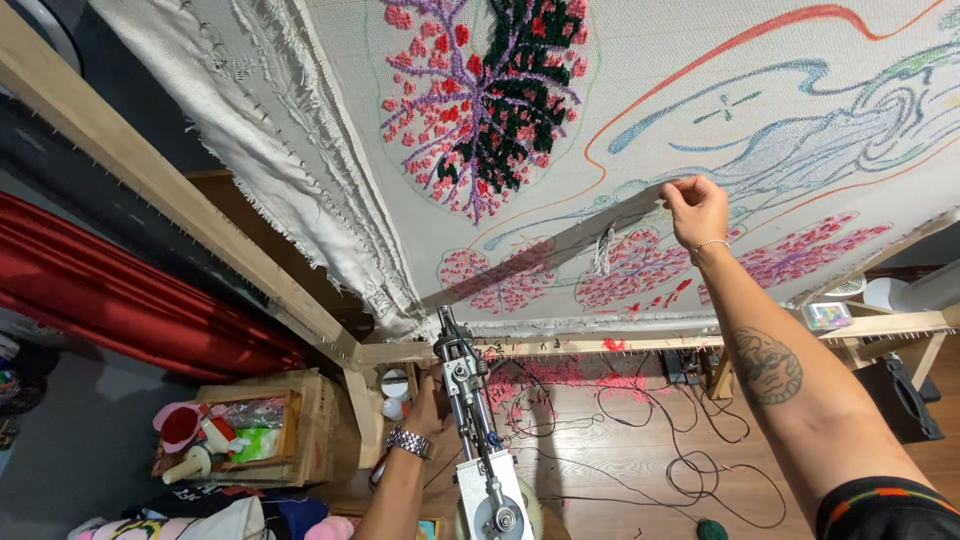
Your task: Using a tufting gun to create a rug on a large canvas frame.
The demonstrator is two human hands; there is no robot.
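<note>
While the tufting gun [478, 420] is gripped low on its body by the left hand [428, 405], its long axis points up toward the stretched cloth [640, 120]; farther right, cloth is pinched by the right hand [697, 212].

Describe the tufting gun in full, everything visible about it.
The tufting gun is a metal tool with a silvery, machined body, bolts and a round gear or bearing near its lower end. It points upward, its narrow tip just below the stretched grey cloth near the wooden frame. The left hand grips it from the left side, a metal watch on that wrist. Its lower end runs out of view at the bottom edge. Whether the tip touches the cloth cannot be told.
</note>
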